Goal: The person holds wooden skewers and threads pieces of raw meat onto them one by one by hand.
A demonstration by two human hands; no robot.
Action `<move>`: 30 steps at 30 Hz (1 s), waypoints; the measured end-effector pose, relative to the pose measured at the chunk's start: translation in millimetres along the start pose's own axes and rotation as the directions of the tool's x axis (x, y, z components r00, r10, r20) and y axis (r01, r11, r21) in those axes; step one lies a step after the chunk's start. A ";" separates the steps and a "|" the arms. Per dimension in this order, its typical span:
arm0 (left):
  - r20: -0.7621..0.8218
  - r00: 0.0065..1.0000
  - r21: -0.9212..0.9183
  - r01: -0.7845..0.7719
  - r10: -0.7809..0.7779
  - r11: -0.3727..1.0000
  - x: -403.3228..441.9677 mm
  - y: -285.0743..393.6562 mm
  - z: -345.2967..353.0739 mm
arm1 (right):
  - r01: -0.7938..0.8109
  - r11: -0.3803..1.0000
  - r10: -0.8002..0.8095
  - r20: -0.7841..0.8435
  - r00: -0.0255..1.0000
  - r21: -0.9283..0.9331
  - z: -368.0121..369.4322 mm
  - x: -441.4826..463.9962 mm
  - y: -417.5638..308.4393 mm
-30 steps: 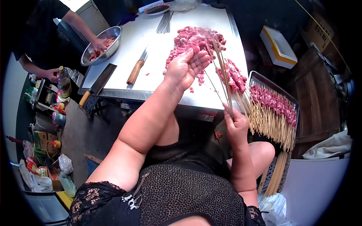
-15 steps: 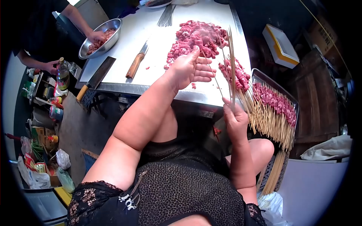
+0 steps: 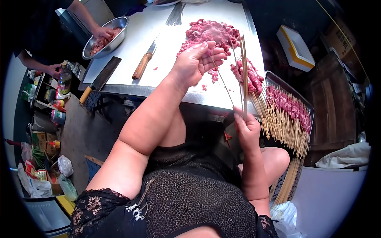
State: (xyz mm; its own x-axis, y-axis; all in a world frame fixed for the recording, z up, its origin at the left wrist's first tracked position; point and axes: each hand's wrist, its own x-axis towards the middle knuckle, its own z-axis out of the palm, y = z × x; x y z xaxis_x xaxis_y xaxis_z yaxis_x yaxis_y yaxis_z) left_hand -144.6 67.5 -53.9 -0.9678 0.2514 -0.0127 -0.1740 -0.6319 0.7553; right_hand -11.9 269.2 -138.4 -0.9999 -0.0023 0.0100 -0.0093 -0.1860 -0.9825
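Note:
My left hand point(image 3: 194, 63) is palm up over the table's near edge, its fingers stretched out and slightly cupped. The tip of a thin skewer point(image 3: 223, 82) reaches to its fingers; whether a small meat piece sits at that tip is hard to tell. Held in my right hand point(image 3: 248, 129) are this skewer and a bunch of bare bamboo skewers point(image 3: 244, 73), pointing up and away. Beyond my left hand lies a heap of cut raw meat point(image 3: 212, 33). Loaded meat skewers point(image 3: 248, 77) rest at the table's right corner, close to my right hand.
On the white table point(image 3: 127, 75) lie a cleaver point(image 3: 104, 75), a wooden-handled knife point(image 3: 143, 63) and thin metal skewers point(image 3: 175, 15). A metal tray point(image 3: 311, 103) of meat skewers stands at right. Another person's hand point(image 3: 103, 32) is in a metal bowl point(image 3: 123, 35) of meat.
My left hand has moved slightly away from me, its fingers now more curled around the skewer's tip. My right hand has barely moved. The other person's hand shifted a little in the bowl.

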 end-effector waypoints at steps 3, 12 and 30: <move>-0.035 0.999 -0.031 -0.003 0.002 1.000 -1.0 -2.1 3.9 | 0.037 0.997 -0.038 -0.008 0.999 -0.066 1.9 -0.5 -1.3; -0.011 1.000 0.099 0.005 -0.004 0.995 -1.2 -9.9 2.4 | 0.115 0.957 -0.128 -0.033 0.991 -0.267 0.1 -0.8 -1.0; 0.034 0.996 0.089 -0.083 0.080 0.993 4.7 0.5 -9.0 | 0.020 1.000 -0.020 0.010 1.000 0.014 9.3 2.6 3.0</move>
State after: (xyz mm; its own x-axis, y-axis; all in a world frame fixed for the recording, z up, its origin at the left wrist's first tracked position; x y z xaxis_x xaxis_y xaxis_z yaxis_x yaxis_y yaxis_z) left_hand -150.8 61.8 -59.4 -0.9718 0.2252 0.0703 -0.0765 -0.5827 0.8091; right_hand -14.5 259.5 -139.6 -0.9995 -0.0088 0.0317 -0.0293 -0.1999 -0.9794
